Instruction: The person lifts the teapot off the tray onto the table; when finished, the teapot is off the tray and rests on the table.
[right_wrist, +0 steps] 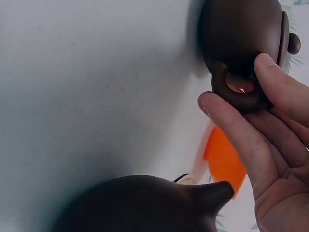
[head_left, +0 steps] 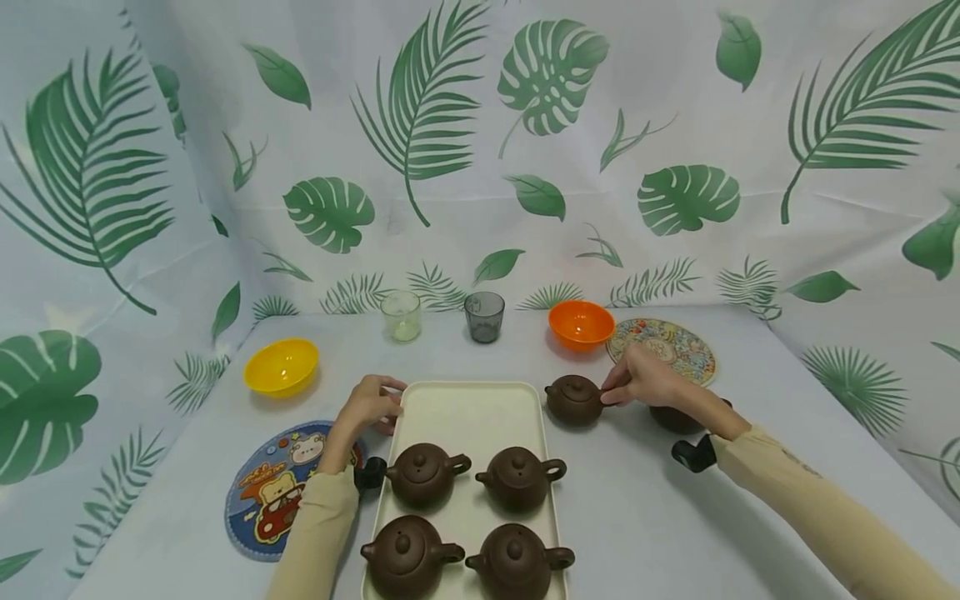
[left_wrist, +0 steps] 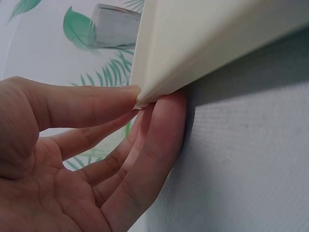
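Observation:
A cream tray (head_left: 468,412) lies mid-table with several brown clay teapots (head_left: 423,473) on its near half. My left hand (head_left: 386,398) is at the tray's far left corner; in the left wrist view, the thumb and fingers of my left hand (left_wrist: 145,104) pinch the tray (left_wrist: 203,43) at its corner rim. Right of the tray, a brown teapot (head_left: 573,400) stands on the table. My right hand (head_left: 609,393) pinches its handle. In the right wrist view, my right hand (right_wrist: 236,92) holds the teapot (right_wrist: 241,38) by that loop. Another teapot (head_left: 675,418) (right_wrist: 140,203) sits partly hidden behind my right wrist.
A yellow bowl (head_left: 281,365) sits at the left, with a cartoon mat (head_left: 273,492) nearer me. Along the back stand a clear glass (head_left: 401,316), a grey glass (head_left: 483,316) and an orange bowl (head_left: 581,323). A patterned round mat (head_left: 678,350) lies behind my right hand. Leaf-print cloth walls the table.

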A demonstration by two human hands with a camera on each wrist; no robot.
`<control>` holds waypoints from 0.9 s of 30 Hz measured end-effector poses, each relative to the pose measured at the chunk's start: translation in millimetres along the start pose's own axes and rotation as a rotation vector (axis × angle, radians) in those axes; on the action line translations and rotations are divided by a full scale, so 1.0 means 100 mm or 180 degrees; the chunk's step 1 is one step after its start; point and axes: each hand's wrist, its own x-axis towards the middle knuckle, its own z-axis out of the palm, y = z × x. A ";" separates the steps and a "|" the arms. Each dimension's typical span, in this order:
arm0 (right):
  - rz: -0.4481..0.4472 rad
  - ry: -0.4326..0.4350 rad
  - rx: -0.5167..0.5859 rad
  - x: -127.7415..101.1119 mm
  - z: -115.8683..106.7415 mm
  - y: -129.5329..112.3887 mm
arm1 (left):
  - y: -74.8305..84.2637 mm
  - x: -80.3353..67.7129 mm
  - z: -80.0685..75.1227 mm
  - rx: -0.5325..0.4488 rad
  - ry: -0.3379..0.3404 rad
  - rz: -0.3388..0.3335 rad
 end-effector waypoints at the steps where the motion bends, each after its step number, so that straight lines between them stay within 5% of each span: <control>1: 0.0018 -0.0005 0.0011 0.00 0.00 0.01 | 0.00 -0.01 0.00 0.0003 -0.0001 -0.0001; 17: 0.0087 0.0012 -0.0036 0.01 0.00 0.01 | 0.00 -0.01 0.01 -0.0006 0.0072 -0.0025; 27: 0.0008 0.0563 -0.0063 -0.03 0.00 -0.33 | -0.01 0.00 0.02 -0.0051 0.0042 -0.0022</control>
